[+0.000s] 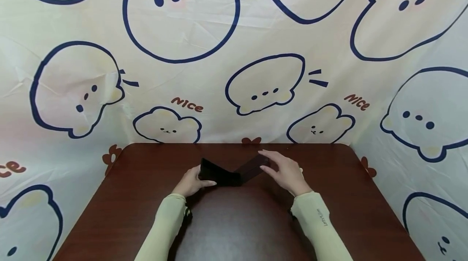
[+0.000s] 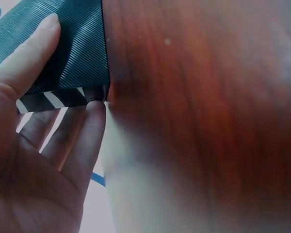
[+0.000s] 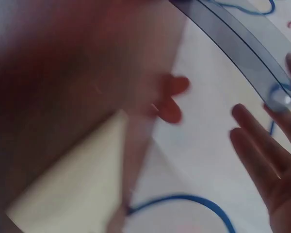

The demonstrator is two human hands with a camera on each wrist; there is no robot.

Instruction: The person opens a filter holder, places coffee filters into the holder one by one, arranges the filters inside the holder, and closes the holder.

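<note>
A black, finely ribbed, wallet-like case (image 1: 219, 174) is held just above the table, opened into a wide V. My left hand (image 1: 191, 182) grips its left end, the thumb lying on the ribbed face (image 2: 80, 46) and the fingers behind the lower edge. From the right side of the case runs a see-through, smoky plastic strip (image 1: 252, 169), which looks like clear grey film in the right wrist view. Thumb and index finger of my right hand (image 1: 287, 171) pinch the far end of that strip (image 3: 235, 43); its other fingers are spread apart.
The dark reddish-brown table (image 1: 226, 220) has rounded far corners. A pale cloth (image 1: 270, 42) printed with blue-outlined cartoon faces hangs behind it and along both sides. In the right wrist view, a blurred pale-yellow shape (image 3: 77, 179) crosses the lower left.
</note>
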